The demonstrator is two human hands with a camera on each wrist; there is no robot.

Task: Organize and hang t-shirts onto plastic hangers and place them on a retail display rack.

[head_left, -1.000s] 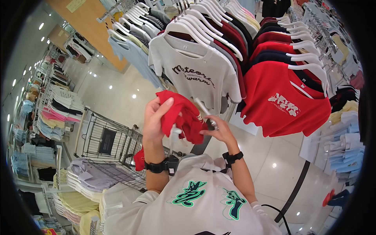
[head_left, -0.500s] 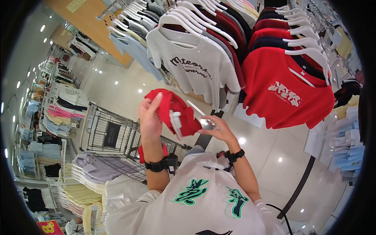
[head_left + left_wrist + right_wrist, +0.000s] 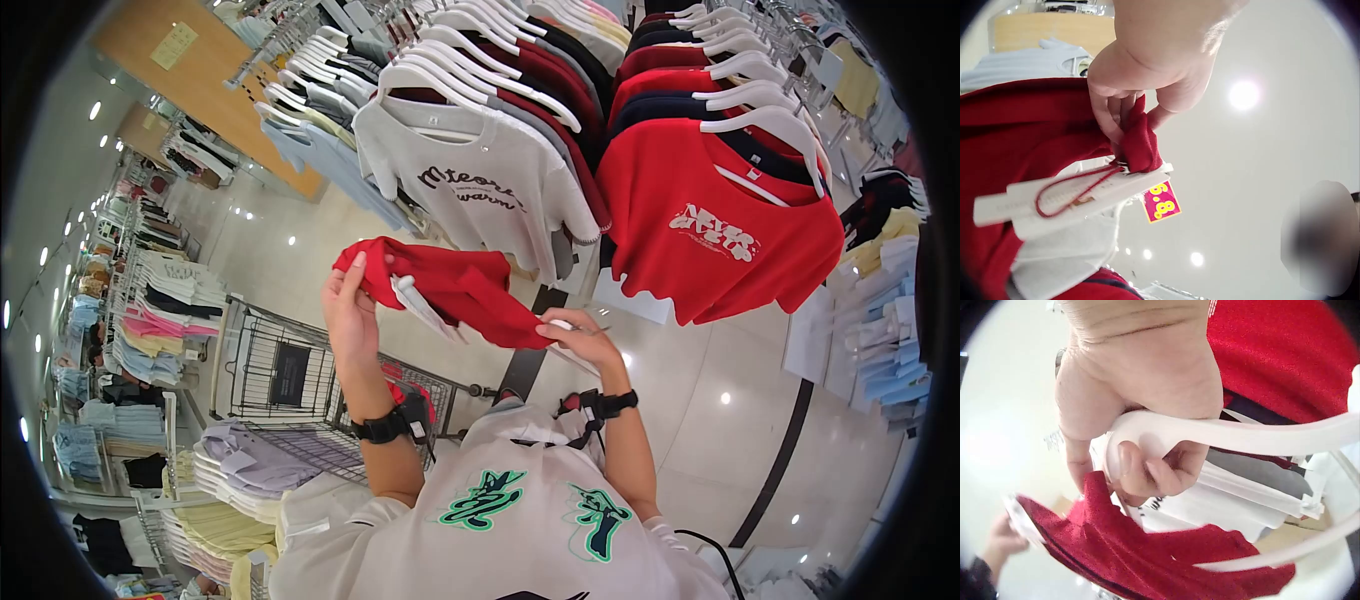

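A red garment [image 3: 450, 285] stretches between both hands in front of the torso. The left hand [image 3: 352, 318] pinches its left end; in the left wrist view the fingers and thumb of that hand [image 3: 1154, 69] grip a bunched red edge, with white tags [image 3: 1085, 197] on a red cord hanging below. At the garment's other end is the right hand [image 3: 588, 345]. Seen from the right wrist, this hand [image 3: 1141, 406] has its fingers curled round a white hanger [image 3: 1254, 436], and the red cloth [image 3: 1147, 556] lies against its fingertips.
A rack of shirts on white hangers stands ahead, with a grey printed shirt [image 3: 475, 180] and a red printed shirt [image 3: 720, 225] in front. A wire shopping cart [image 3: 280, 365] is at the left, beside folded lilac clothes [image 3: 250, 455]. More clothing lines both sides.
The hands have moved apart, and the bunched red garment is now stretched out lengthwise. The left hand has moved left, the right hand slightly right. The head view has shifted a little.
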